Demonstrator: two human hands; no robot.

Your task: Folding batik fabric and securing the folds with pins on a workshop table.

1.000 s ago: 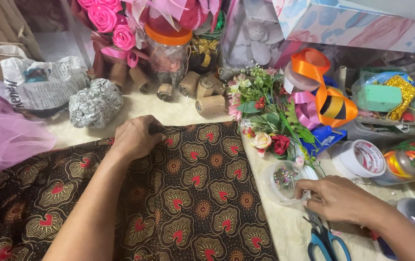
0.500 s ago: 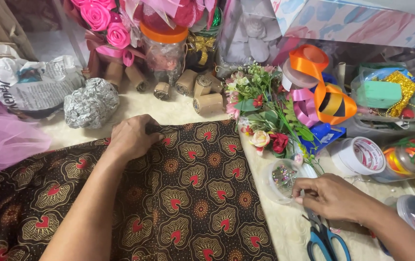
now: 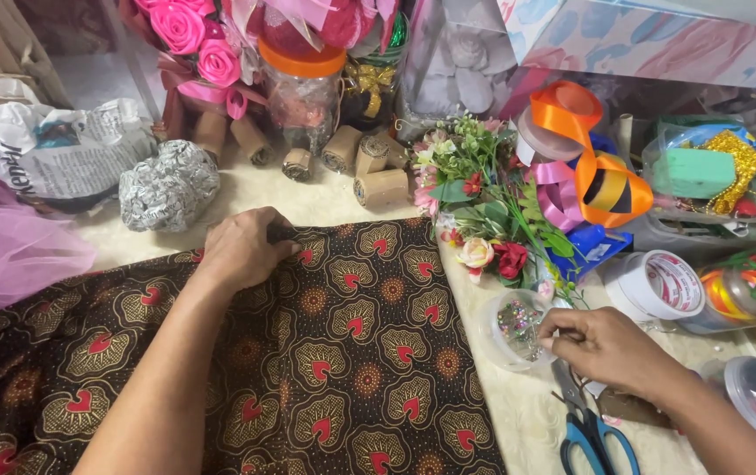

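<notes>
L hand [image 3: 241, 251] pinches batik cloth [image 3: 351, 352] edge; R hand [image 3: 611, 347], fingertips together, at bead tub [image 3: 516, 327].

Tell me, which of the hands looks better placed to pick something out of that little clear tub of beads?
Probably the right hand: its fingertips are at the rim of the bead tub. The left hand is across the table, pressing the patterned cloth.

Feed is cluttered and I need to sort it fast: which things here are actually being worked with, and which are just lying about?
In hand:
left hand pinching the edge of the patterned brown cloth
right hand with fingertips at the small round tub of beads

Lying about:
blue-handled scissors
artificial flower sprig
orange ribbon
tape roll
cardboard tubes
foil ball
</notes>
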